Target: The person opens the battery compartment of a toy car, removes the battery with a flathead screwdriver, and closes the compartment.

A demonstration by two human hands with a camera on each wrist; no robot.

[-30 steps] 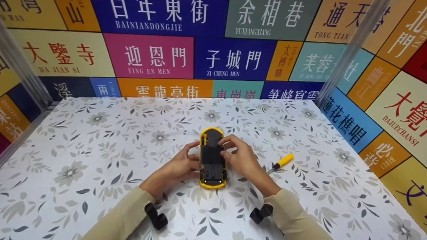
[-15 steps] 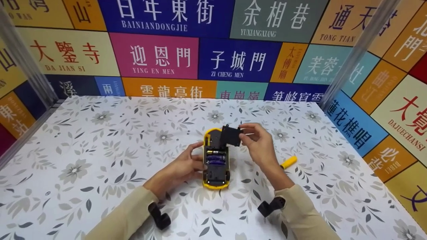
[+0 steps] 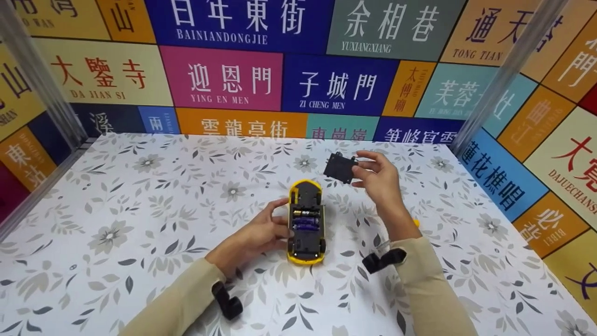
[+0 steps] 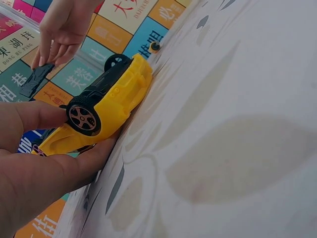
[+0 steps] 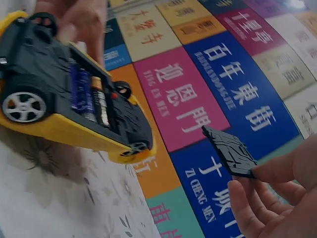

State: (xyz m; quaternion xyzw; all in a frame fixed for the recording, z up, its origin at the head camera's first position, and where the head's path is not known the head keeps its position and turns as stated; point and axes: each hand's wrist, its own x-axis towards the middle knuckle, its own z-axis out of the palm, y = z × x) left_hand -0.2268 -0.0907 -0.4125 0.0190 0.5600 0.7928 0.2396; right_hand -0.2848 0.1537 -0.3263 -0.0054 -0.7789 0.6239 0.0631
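A yellow toy car (image 3: 306, 245) lies upside down on the table, its black underside up. In its uncovered compartment sit several batteries (image 3: 305, 224), purple-blue ones and one black and gold. My left hand (image 3: 259, 235) holds the car by its left side, thumb at a wheel (image 4: 83, 118) in the left wrist view. Up and to the right of the car, my right hand (image 3: 380, 179) pinches the black battery cover (image 3: 340, 167) by its edge, in the air. In the right wrist view the cover (image 5: 230, 151) shows between thumb and fingers.
A screwdriver lies on the table behind the right forearm, only a bit of its yellow handle (image 3: 416, 223) showing. The flower-patterned tabletop (image 3: 154, 196) ends at a wall (image 3: 224, 79) of coloured sign panels. Clear posts (image 3: 494, 79) stand at the corners.
The right hand has lifted the battery cover off the car and carried it up and right, baring the batteries. The left hand still holds the car in place.
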